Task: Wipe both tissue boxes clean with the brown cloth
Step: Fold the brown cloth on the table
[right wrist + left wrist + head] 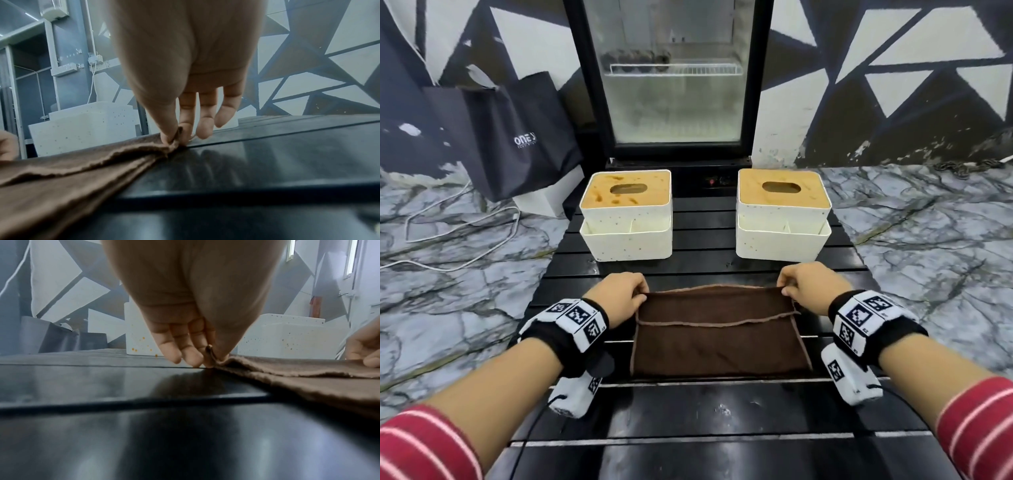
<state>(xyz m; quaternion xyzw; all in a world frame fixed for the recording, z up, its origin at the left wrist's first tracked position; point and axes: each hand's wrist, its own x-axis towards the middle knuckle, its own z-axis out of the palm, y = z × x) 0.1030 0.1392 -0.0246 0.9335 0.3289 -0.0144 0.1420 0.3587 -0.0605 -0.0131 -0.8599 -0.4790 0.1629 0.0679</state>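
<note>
Glass-door fridge stands at far centre, behind a black slatted table; dark carrier bag on the marble-patterned floor at far left. On the far part of the table, two white tissue boxes with wooden lids, well apart: left tissue box, lid blotched with orange-brown stains; right tissue box, lid much less marked, small specks on its white walls. Brown cloth lies flat on the table near the person, between the hands, far edge folded back toward the near side. Left hand pinches the cloth's far left corner between thumb and forefinger, other fingers loosely extended down; right hand pinches the far right corner likewise.
</note>
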